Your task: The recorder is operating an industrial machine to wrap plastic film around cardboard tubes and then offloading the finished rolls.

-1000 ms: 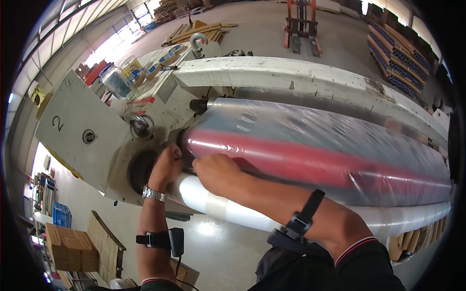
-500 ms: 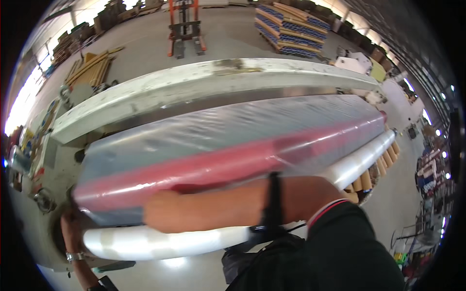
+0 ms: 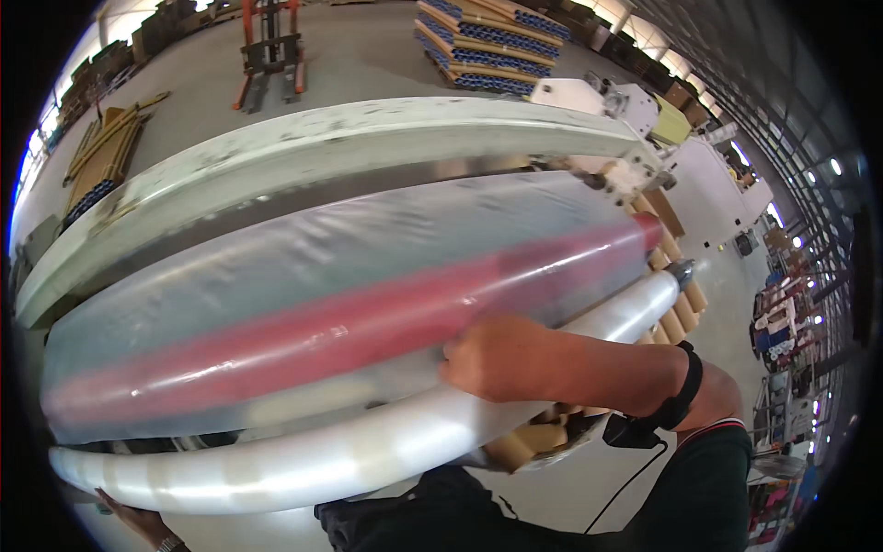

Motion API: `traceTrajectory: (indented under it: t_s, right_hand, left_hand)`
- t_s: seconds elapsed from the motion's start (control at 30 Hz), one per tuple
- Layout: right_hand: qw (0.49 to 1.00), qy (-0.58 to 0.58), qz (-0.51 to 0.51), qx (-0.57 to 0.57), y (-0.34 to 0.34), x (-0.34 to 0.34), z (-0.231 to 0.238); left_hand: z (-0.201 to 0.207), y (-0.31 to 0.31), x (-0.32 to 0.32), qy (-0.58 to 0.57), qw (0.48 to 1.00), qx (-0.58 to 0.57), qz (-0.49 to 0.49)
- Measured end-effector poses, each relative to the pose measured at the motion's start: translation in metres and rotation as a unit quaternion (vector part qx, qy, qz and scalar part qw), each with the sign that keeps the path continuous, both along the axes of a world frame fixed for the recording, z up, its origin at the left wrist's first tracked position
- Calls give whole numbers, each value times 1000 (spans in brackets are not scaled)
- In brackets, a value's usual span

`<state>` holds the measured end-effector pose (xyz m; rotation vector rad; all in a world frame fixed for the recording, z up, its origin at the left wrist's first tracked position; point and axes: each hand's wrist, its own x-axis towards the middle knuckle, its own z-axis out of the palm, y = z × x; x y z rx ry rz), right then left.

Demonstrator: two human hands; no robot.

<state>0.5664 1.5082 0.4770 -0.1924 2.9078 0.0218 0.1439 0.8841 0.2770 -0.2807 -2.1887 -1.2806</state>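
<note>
A long roll of clear plastic film point(image 3: 276, 469) lies across the near side of the machine. Beyond it, a sheet of clear film point(image 3: 386, 216) is stretched over a red roller point(image 3: 368, 322). My right hand point(image 3: 483, 359), slightly blurred, is curled closed at the far edge of the film roll near its middle. Whatever its fingers hold is hidden. A black strap circles my right wrist. My left hand point(image 3: 133, 520), with a watch at its wrist, is low at the roll's left end, its fingers stretched out against the near underside.
A white machine beam point(image 3: 368, 138) runs behind the film. Cardboard tubes point(image 3: 676, 317) lie below the roll's right end. Farther off stand an orange pallet jack point(image 3: 271, 55), a stack of tubes with blue ends point(image 3: 487, 46) and white machine parts point(image 3: 708, 184).
My right hand has moved right along the film roll. My left hand has shifted from beside the roll's left end to its near underside. The view has swung rightward.
</note>
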Motion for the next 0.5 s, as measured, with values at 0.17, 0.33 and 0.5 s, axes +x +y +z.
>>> traceTrajectory:
  t_s: [0.17, 0.33, 0.5]
  right_hand:
    - [981, -95, -167, 35, 107, 98, -3]
    - [910, -147, -344, 177, 254, 257, 7]
    - [779, -153, -436, 424, 343, 370, 30]
  left_hand:
    - [8, -6, 16, -25, 987, -152, -43]
    - [21, 3, -1, -173, 972, 141, -71]
    - [1, 13, 14, -200, 936, 285, -59]
